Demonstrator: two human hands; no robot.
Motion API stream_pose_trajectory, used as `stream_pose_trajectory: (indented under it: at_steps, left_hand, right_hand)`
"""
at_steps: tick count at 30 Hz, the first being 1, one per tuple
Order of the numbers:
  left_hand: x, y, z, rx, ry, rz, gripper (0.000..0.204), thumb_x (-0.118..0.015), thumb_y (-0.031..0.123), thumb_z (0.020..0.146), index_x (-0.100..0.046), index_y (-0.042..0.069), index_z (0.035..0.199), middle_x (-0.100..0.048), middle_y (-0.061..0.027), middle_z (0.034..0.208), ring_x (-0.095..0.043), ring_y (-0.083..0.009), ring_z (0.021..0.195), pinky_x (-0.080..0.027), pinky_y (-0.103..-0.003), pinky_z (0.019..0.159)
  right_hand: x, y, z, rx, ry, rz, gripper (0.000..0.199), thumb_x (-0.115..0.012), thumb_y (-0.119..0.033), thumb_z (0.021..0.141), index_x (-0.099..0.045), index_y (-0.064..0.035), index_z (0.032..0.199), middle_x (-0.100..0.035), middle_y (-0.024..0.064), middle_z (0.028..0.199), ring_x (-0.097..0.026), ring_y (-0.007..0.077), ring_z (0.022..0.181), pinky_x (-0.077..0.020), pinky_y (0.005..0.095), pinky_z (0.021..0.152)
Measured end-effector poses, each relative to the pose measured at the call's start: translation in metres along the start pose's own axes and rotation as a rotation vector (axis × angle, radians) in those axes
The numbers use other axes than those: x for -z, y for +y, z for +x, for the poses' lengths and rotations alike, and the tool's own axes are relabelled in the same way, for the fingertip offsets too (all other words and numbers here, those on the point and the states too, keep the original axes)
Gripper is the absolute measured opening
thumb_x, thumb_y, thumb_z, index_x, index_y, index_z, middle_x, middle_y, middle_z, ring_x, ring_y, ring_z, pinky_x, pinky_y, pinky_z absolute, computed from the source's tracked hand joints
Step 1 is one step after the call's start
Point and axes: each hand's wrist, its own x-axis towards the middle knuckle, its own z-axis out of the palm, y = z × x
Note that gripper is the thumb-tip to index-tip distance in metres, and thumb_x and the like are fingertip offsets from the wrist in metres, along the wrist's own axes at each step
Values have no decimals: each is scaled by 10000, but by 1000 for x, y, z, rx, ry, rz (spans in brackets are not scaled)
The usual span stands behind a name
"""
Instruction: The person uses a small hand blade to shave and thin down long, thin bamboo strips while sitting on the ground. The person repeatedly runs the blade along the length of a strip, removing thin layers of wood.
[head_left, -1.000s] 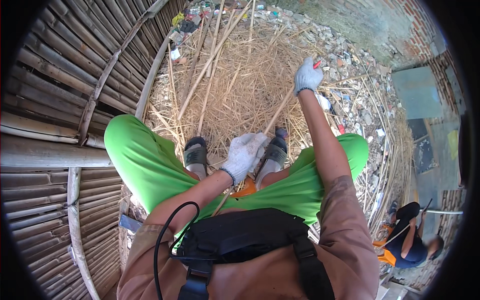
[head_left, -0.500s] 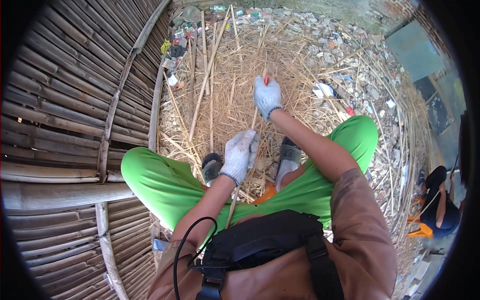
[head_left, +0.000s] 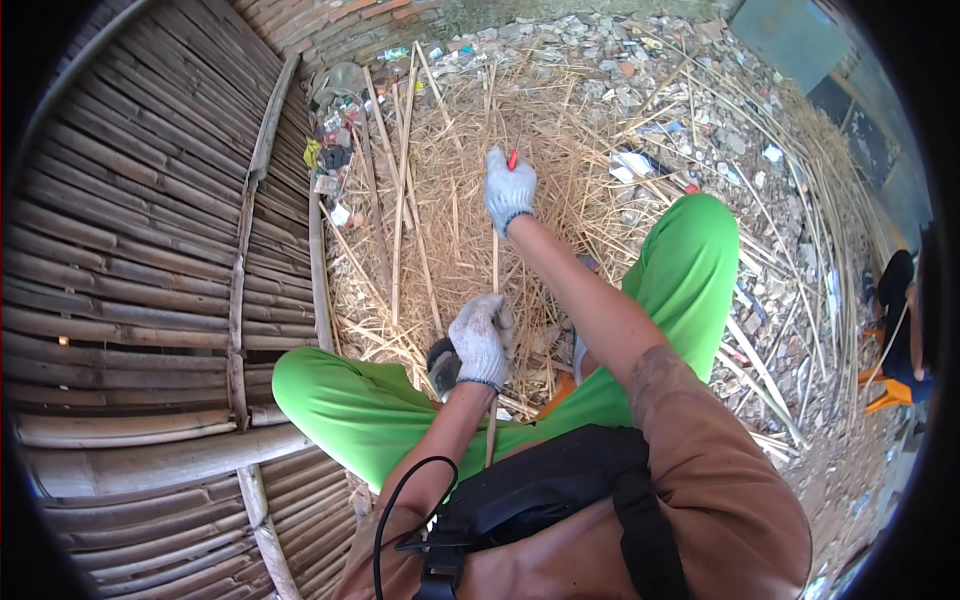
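My left hand (head_left: 480, 340), in a white knit glove, is closed around a long thin bamboo strip (head_left: 495, 262) above the straw between my feet. Its lower end runs back over my lap toward the black chest pack. Farther out, my gloved right hand (head_left: 510, 192) is closed at the same strip. A small red-handled tool (head_left: 513, 160) sticks out of that fist, and its tip is too small to make out. The strip's far part seems to continue beyond the right fist. My fingers hide how both are gripped.
A slatted bamboo wall (head_left: 130, 250) stands close on the left. Straw-like shavings (head_left: 560, 130) and several loose bamboo strips (head_left: 402, 200) cover the ground ahead, with rubble and litter (head_left: 720, 150) beyond. A person (head_left: 905, 310) sits by an orange stool (head_left: 882, 392) at far right.
The view has shifted, showing more brick wall at the back. Both hands remain on the strip, about as far apart as before, and the strip now lies straighter ahead.
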Motion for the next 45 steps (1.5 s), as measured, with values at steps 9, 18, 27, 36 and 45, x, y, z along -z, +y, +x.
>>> stream_pose_trajectory:
  at_steps: [9,18,27,36,45]
  left_hand:
    - [14,-11,6,117,-79,-73,201,-681,273,1013,-718,76,1022,-644,-30,690,-504,-134,444,-374,-297,368]
    - [20,-25,-16,96,-157,52,269,-675,256,1017,-655,65,1205,-680,-64,885,-581,-145,617,-473,-311,535]
    - [45,3,-87,-70,-257,588,430,-637,353,1095,-635,22,1370,-575,18,815,-520,-72,583,-438,-236,503]
    - [17,12,-91,66,-229,236,295,-679,338,1086,-692,50,1148,-564,6,730,-496,-100,498,-387,-277,403]
    - [18,9,-87,91,-188,148,290,-719,318,1054,-672,33,1082,-542,6,698,-459,-114,467,-360,-289,384]
  right_hand:
    - [10,42,1,-58,-16,-2,387,-698,-371,1037,-595,-86,797,-531,-1,636,-489,141,536,-409,392,498]
    - [48,63,-21,-130,67,-2,456,-637,-408,1010,-648,-9,789,-606,152,646,-588,263,604,-470,479,631]
    - [49,-41,7,-81,3,100,500,-633,-447,1015,-686,19,842,-666,196,709,-624,296,647,-500,497,679]
    - [47,-84,36,330,68,-68,387,-659,-378,1058,-683,-2,970,-626,77,755,-575,188,694,-501,414,682]
    - [39,-81,31,233,111,88,417,-615,-417,1050,-713,-13,1026,-716,274,941,-689,465,880,-540,522,828]
